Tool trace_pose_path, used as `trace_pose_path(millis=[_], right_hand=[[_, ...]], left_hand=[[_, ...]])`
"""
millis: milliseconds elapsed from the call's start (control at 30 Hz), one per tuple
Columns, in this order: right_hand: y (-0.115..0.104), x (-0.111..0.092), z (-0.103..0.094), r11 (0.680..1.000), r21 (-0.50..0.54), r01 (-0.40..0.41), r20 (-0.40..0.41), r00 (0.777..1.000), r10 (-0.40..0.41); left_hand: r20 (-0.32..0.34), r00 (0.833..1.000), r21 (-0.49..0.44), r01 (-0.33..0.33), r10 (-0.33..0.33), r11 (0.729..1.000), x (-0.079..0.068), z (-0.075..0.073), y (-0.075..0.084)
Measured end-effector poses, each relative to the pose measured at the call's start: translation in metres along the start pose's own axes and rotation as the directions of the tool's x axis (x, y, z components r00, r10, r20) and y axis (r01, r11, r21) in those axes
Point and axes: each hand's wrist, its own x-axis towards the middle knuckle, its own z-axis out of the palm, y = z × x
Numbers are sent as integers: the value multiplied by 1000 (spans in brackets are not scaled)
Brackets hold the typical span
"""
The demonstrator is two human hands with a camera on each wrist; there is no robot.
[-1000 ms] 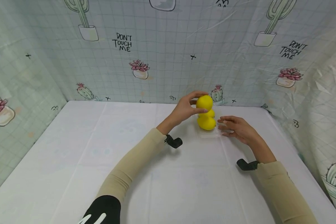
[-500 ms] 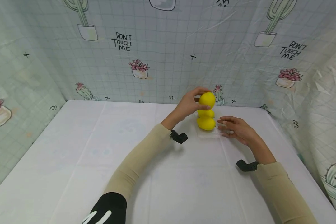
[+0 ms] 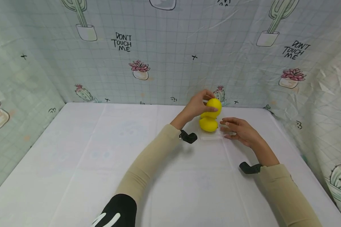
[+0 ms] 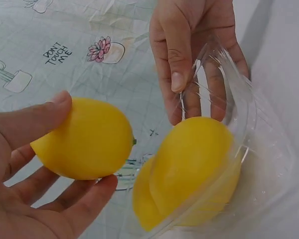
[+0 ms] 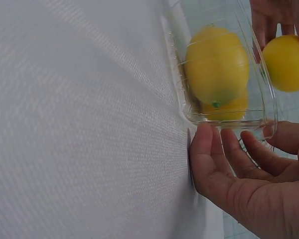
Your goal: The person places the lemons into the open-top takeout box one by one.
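My left hand grips a yellow lemon between thumb and fingers. That lemon is held above and beside a clear plastic container, which sits on the white table near its back edge. Two lemons lie inside: the nearer one shows whole, and the other is partly hidden behind it. At the container's right end is my right hand, its relaxed fingers touching the clear wall. Through the plastic, some of those fingers show in the left wrist view.
The white table spreads out in front of and to the left of the container. A cactus-print curtain hangs behind the table and along both sides. Each wrist carries a black camera mount.
My left hand has moved right with its lemon, which rose slightly and then came lower over the container. My right hand stays at the container's end.
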Motion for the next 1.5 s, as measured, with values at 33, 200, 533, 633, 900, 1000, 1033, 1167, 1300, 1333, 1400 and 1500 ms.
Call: trace_pose_path(millis=[33, 200, 533, 633, 900, 1000, 1033, 1167, 1300, 1333, 1400, 1500], right_hand=[[0, 0, 0, 1000, 0, 0, -1, 1000, 0], [0, -1, 2, 1000, -2, 7, -6, 1000, -7], [-1, 1, 3, 999, -33, -1, -14, 1000, 0], [0, 1, 4, 999, -33, -5, -20, 1000, 4], [1, -1, 5, 1000, -18, -13, 5, 1000, 13], [-1, -3, 4, 999, -33, -12, 3, 1000, 12], [-2, -3, 3, 999, -38, -10, 4, 1000, 10], [-2, -3, 2, 999, -44, -14, -16, 1000, 13], [-1, -1, 2, 999, -44, -21, -32, 999, 20], [-1, -1, 2, 999, -45, -21, -34, 999, 20], [-1, -1, 2, 999, -44, -16, -33, 999, 14], [-3, 1, 3, 999, -38, -1, -22, 1000, 1]], left_hand=[[6, 1000, 18, 11, -11, 1000, 0, 1, 1], [70, 998, 108, -1, -6, 994, 3, 2, 4], [107, 994, 254, -30, 3, 967, 10, 4, -1], [122, 992, 311, -26, -12, 950, 13, 8, -3], [131, 987, 340, 48, -98, 939, 5, 17, -9], [149, 983, 378, 44, -108, 925, 7, 19, -6], [163, 980, 398, 39, -113, 917, 8, 19, -4], [232, 960, 500, 21, -157, 866, 17, 27, 3], [258, 945, 582, 15, -202, 813, 23, 33, 10], [256, 944, 587, 20, -209, 810, 23, 34, 11], [250, 945, 596, 22, -211, 803, 22, 33, 12], [236, 950, 595, 26, -205, 803, 22, 30, 11]])
